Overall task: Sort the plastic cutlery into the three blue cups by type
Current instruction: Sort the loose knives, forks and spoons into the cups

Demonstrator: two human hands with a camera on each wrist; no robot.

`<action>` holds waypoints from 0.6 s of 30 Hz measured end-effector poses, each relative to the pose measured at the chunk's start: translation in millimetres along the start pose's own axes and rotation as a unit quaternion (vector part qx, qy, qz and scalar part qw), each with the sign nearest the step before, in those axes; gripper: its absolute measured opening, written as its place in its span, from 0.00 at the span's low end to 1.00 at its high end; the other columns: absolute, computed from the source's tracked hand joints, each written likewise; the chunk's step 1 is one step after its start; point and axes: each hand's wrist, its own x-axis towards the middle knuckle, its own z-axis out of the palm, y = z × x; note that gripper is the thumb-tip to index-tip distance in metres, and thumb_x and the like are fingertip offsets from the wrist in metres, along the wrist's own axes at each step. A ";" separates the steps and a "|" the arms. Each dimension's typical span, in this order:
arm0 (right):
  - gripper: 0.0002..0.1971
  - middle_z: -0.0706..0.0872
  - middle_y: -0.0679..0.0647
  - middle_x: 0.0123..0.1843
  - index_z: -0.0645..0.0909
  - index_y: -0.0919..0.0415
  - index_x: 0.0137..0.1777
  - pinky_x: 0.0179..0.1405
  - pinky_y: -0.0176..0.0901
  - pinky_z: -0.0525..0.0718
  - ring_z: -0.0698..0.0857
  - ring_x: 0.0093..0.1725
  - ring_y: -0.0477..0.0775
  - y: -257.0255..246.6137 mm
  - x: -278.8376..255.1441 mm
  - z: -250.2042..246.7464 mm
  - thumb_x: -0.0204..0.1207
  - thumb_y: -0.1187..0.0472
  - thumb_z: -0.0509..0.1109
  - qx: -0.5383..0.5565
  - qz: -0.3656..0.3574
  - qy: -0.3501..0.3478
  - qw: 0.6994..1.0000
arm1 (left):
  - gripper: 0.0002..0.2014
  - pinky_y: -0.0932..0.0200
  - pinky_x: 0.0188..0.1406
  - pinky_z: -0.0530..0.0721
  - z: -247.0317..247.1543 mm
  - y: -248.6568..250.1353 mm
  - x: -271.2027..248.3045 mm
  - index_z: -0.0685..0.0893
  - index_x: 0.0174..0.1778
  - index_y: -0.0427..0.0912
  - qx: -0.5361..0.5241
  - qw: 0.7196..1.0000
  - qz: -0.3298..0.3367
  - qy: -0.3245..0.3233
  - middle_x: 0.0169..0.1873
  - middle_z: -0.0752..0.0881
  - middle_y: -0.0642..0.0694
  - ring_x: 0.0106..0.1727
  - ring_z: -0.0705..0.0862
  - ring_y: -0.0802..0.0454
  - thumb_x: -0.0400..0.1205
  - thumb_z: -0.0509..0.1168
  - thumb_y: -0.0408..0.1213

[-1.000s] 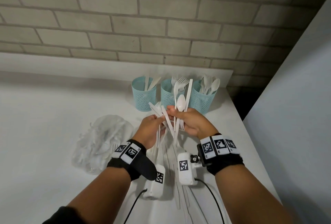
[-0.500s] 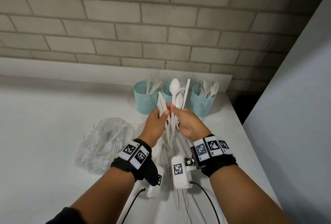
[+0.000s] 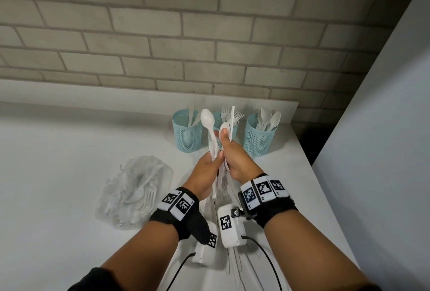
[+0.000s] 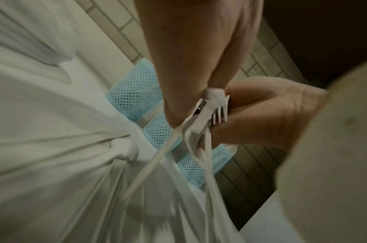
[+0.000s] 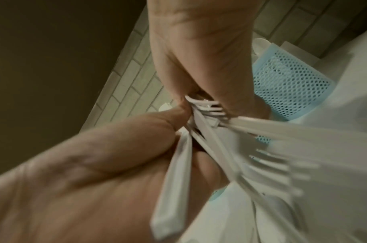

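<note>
- Black straps with square-code tags wrap both your wrists; a white camera box (image 3: 230, 226) hangs under the right one, its cable trailing toward you.
- White cutlery lies loose on the table (image 3: 58, 174) under your forearms, mostly hidden by them.
- Your left hand (image 3: 206, 172) is curled round a bundle of cutlery (image 3: 215, 151), gripping it low on the handles.
- Your right hand (image 3: 235, 158) is closed on the same bundle from the other side, thumb up against a spoon bowl; the two hands touch.
- One spoon (image 3: 207, 118) stands tallest out of the bundle, bowl up, and a straight knife (image 3: 232, 123) rises beside it.
- The left wrist view shows fork tines (image 4: 218, 113) pinched between your fingers, though it is blurred.
- A crumpled clear bag (image 3: 135, 188) with forks inside lies on the table to your left, apart from your hands.
- Three blue mesh cups stand in a row at the back edge, just behind the bundle: the left cup (image 3: 187, 134) holds knives, the middle cup (image 3: 232, 125) forks, the right cup (image 3: 258, 138) spoons.
- A brick wall (image 3: 186, 34) runs behind the cups.
</note>
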 end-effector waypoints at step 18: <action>0.20 0.76 0.48 0.70 0.66 0.48 0.76 0.71 0.45 0.71 0.75 0.67 0.47 2.1 7.1 -14.1 0.87 0.50 0.46 -0.043 -0.141 0.085 0.985 | 0.15 0.49 0.61 0.82 -1.9 5.0 4.5 0.77 0.67 0.40 -0.021 0.998 -0.052 0.024 0.58 0.86 0.40 0.59 0.84 0.44 0.86 0.57 0.37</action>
